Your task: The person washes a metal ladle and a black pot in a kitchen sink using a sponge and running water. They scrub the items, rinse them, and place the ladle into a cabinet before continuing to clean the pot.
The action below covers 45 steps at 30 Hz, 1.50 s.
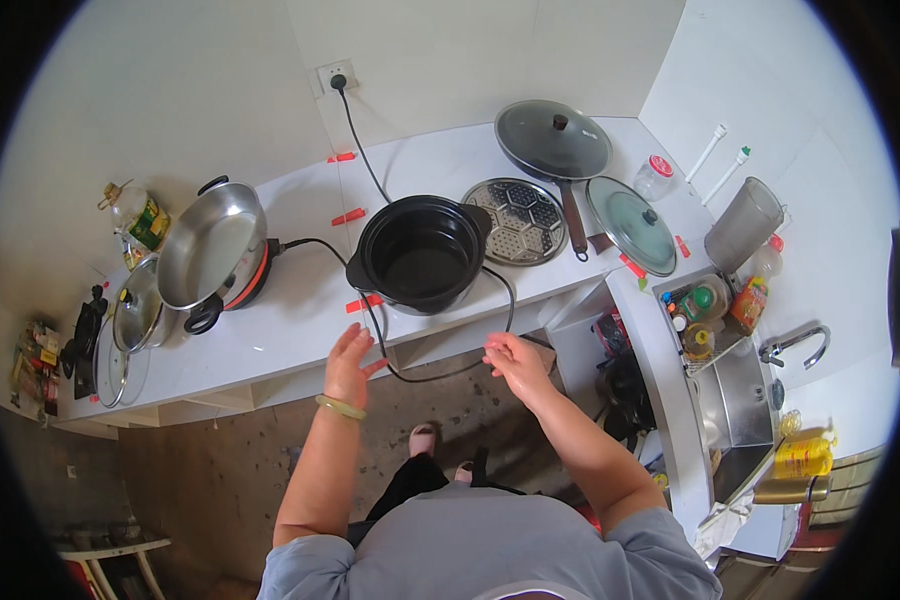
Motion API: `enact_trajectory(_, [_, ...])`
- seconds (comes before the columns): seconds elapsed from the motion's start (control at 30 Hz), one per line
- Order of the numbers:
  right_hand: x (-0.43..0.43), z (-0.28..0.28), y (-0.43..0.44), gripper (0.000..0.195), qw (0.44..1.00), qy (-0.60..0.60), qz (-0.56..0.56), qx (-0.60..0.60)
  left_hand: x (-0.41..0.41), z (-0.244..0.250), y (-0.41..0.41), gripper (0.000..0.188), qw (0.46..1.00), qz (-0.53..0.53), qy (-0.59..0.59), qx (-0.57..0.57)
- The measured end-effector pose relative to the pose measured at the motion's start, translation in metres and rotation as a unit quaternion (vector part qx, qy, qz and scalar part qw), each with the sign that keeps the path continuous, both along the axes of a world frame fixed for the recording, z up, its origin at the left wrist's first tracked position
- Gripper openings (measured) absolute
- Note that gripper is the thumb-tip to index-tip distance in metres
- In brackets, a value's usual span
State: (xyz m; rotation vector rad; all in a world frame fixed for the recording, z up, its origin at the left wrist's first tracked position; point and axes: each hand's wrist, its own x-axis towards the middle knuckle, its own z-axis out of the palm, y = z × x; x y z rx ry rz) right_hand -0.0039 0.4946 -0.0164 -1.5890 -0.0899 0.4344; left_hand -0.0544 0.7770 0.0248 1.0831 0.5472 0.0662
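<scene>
In front of me a deep black pot (420,255) with two side handles stands near the counter's front edge, with no food visible inside. My left hand (347,365), with a pale green bangle (340,406) at the wrist, hovers before the counter below the pot. It holds nothing and its fingers are apart. Further right, my right hand (520,366) is raised with loosely bent fingers and nothing visible in them. A black power cord (427,379) hangs in a loop between the hands. Whether the cord touches my right fingertips, I cannot tell.
A tilted steel pan (221,240) rests over a dark cooker base with an orange-red band (255,281). Right of the pot lie a perforated steamer plate (521,225), a lidded wok (551,142) and a glass lid (630,225). The sink (746,397) is at far right.
</scene>
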Motion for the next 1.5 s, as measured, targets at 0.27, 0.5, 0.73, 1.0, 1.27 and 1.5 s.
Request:
enact_trajectory(0.27, [0.082, 0.006, 0.035, 0.064, 0.994, 0.086, -0.046, -0.056, 0.074, -0.017, 0.059, 0.071, 0.994, 0.007, 0.044, 0.104])
enact_trajectory(0.5, [0.14, 0.006, 0.063, 0.063, 0.984, 0.163, -0.057, -0.055, 0.158, -0.011, 0.093, 0.056, 0.949, -0.199, 0.097, 0.225])
enact_trajectory(0.73, [0.159, 0.007, 0.078, 0.051, 0.971, 0.213, -0.069, -0.078, 0.208, -0.028, 0.103, 0.051, 0.894, -0.286, 0.098, 0.33])
enact_trajectory(1.0, [0.17, -0.001, 0.076, 0.043, 0.961, 0.241, -0.075, -0.114, 0.226, -0.042, 0.099, 0.039, 0.832, -0.32, 0.088, 0.445])
enact_trajectory(1.27, [0.176, 0.015, 0.067, 0.045, 0.962, 0.153, -0.034, -0.225, 0.223, -0.062, 0.105, 0.043, 0.837, -0.287, 0.054, 0.462])
enact_trajectory(1.5, [0.216, -0.018, 0.06, 0.06, 0.938, -0.087, -0.192, -0.276, 0.198, -0.05, 0.09, 0.054, 0.836, -0.174, 0.07, 0.516])
